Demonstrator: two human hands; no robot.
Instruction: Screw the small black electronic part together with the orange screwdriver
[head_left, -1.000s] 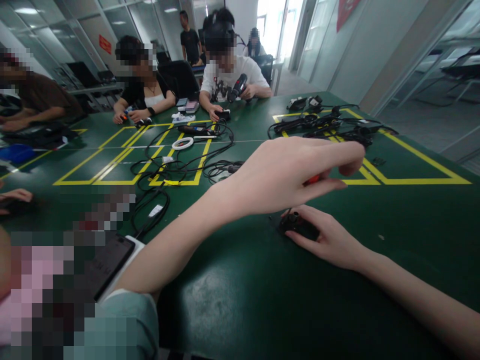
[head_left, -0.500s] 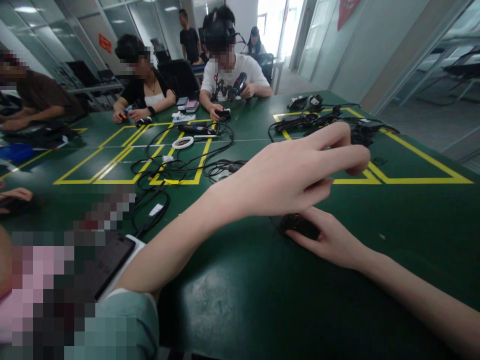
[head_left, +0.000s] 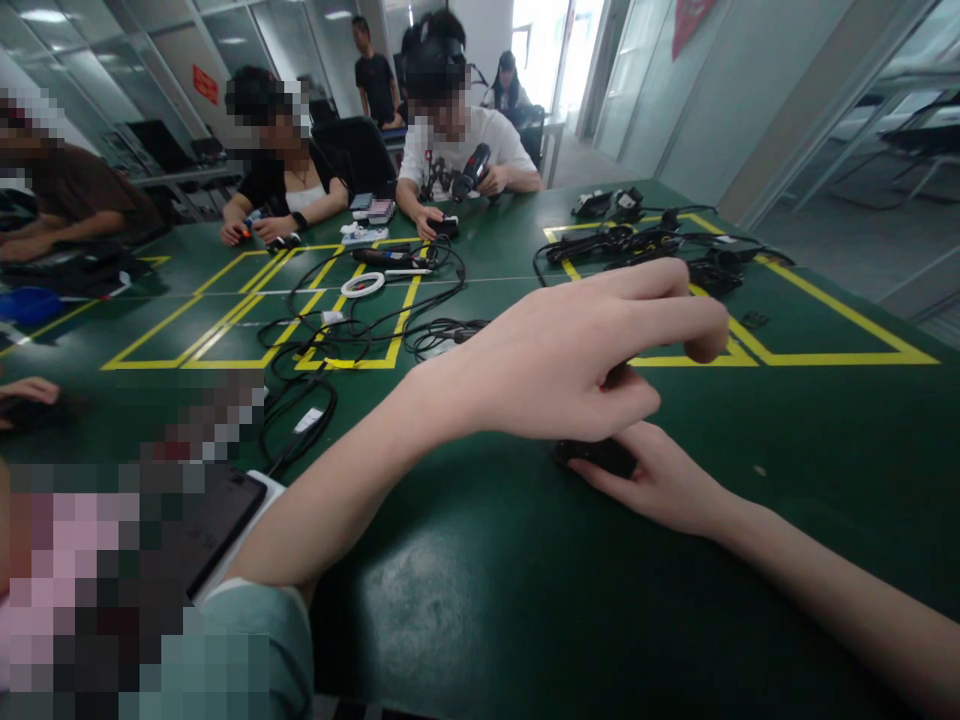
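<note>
From the left, my left hand [head_left: 570,350] reaches across the view, back upward, above my right hand. Its fingers are bent and spread, and nothing shows between them. On the table, my right hand [head_left: 671,475] is closed around the side of a small rounded black object [head_left: 600,456]. Part of that object is hidden beneath my left hand and behind my right fingers, so its kind cannot be made out.
Tangled black cables [head_left: 360,320] and a white ring [head_left: 362,285] lie on the green table [head_left: 465,600]. More black cables [head_left: 622,245] lie beyond my hands, among yellow tape outlines. A phone [head_left: 229,520] is at left. People with head-worn devices sit opposite.
My left hand has come down slightly and its thumb and fingers have shifted, covering more of the black object. My right hand keeps its hold. The whole view has shifted a little.
</note>
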